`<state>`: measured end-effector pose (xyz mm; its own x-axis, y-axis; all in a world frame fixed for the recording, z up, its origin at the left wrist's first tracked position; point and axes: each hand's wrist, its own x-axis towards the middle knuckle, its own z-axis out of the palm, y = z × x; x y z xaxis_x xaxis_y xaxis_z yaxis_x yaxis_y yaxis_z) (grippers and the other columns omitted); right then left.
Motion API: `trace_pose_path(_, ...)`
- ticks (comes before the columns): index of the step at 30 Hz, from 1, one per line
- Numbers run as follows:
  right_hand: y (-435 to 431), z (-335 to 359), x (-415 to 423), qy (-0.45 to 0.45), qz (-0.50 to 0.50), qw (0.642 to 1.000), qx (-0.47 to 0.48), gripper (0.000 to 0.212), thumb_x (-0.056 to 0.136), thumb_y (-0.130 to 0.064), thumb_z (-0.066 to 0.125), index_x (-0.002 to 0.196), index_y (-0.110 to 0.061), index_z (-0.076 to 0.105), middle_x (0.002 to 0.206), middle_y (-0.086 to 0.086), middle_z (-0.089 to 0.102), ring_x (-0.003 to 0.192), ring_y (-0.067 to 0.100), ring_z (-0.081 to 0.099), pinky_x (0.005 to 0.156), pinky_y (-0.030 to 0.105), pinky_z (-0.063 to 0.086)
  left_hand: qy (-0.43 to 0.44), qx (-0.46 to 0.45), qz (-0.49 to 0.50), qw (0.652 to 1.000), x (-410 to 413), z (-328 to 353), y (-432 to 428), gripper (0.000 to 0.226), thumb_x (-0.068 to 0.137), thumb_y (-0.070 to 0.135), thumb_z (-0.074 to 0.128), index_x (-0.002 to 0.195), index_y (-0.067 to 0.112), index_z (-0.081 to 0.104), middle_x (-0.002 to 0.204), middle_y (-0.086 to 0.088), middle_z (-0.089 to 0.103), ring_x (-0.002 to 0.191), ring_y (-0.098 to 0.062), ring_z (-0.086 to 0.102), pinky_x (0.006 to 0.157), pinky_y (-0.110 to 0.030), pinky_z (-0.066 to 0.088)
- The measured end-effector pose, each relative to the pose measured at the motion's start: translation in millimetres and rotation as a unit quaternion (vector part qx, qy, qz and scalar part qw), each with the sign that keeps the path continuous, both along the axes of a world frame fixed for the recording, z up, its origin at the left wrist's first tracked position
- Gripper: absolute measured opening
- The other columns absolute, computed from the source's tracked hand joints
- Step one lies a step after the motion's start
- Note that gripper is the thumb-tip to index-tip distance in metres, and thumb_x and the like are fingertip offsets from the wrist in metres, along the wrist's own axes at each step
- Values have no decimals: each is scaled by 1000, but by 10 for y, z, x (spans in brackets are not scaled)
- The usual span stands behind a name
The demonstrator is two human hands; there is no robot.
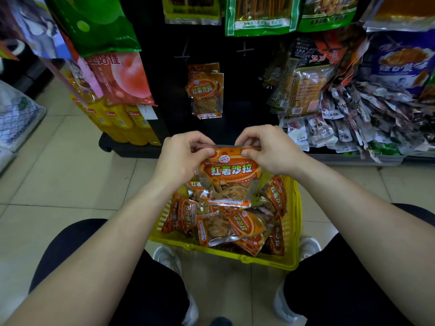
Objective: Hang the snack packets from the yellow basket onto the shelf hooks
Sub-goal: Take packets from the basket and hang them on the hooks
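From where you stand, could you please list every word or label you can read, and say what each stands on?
"红薯沙拉": held packet, which the left hand and right hand pinch at its top edge.
"FOOD": round logo on the same packet.
"红薯沙拉": hanging packet on the shelf hook.
"好佳": pink peach bag.
"白": blue and white bag; its neighbouring characters are blurred.
Packets in the yellow basket: label only partly visible.
Small print elsewhere: too blurred to read.

Dim and cool overall, brightest on the pale floor tiles (70, 180) at left. Crushed to near black on the shelf back panel (247, 95). Glinting on the foil packs (348, 128) at right. Sharpest at centre, on the held packet (230, 171). Smeared and soft on the hanging bags (94, 24) upper left. Bowed at the edges by the wide lens. Softly shadowed under the basket (295, 208).
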<state>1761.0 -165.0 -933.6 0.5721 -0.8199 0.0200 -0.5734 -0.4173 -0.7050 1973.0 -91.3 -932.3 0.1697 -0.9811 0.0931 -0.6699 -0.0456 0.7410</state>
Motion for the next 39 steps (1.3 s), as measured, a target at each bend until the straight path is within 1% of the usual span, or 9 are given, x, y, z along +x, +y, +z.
trace_pose_path(3,2,-8,20,-4,5,1000,-1,28,86,-8,72,89,-35,68,84,-13,69,82,3,67,78,35,59,14,3,18,1000,-1,-11,-9,8,83,25,79,85,30,73,85,12,73,85,-6,69,76,-38,61)
trace_pose_path(7,-14,-12,10,-5,7,1000,3,30,85,-6,72,90,-35,68,86,-12,69,84,2,67,78,34,59,13,4,28,1000,-3,-27,-13,11,82,27,80,82,32,71,82,13,72,83,-4,69,74,-36,61)
trace_pose_path(10,-13,-4,8,-8,11,1000,3,27,87,-8,70,92,-34,68,86,-13,69,84,1,66,77,30,58,7,3,31,999,-4,-45,-14,9,83,29,79,82,32,70,82,13,71,83,-5,68,73,-35,60)
trace_pose_path(13,-6,-4,12,-10,14,1000,2,18,89,-14,68,92,-31,69,85,-14,69,83,-1,66,75,26,58,2,3,32,999,-9,-62,-15,7,84,30,78,83,31,71,83,12,71,83,-5,68,73,-35,60)
trace_pose_path(19,-15,-45,22,9,25,1000,3,14,91,-17,65,94,-31,68,87,-13,70,85,1,66,76,30,59,-3,15,40,999,-39,-92,-2,6,84,34,77,86,32,71,88,11,71,87,-7,68,75,-39,61)
trace_pose_path(25,0,-92,35,21,30,999,-15,7,91,-26,68,93,-32,70,87,-14,71,86,0,66,79,35,58,-18,5,38,999,-45,-115,7,8,83,36,78,82,36,70,85,13,71,82,-3,68,73,-35,61)
trace_pose_path(30,1,-134,61,51,1,997,-51,6,91,-33,64,89,-38,66,83,-18,66,86,5,64,76,40,57,-24,4,22,999,-32,-145,4,9,85,35,77,90,34,70,88,13,70,85,-2,66,73,-30,59)
trace_pose_path(35,-83,-98,99,84,-25,994,-66,8,93,-33,62,89,-39,62,86,-16,65,93,14,63,77,40,56,-12,16,25,999,100,-198,11,30,82,37,79,110,29,68,97,16,69,89,1,66,75,-17,53)
trace_pose_path(39,-264,1,127,99,-49,991,-75,6,93,-32,62,90,-36,64,88,-12,67,91,16,64,77,42,56,-1,19,58,998,203,-224,54,25,90,32,72,114,26,68,99,14,69,88,3,64,75,-17,52)
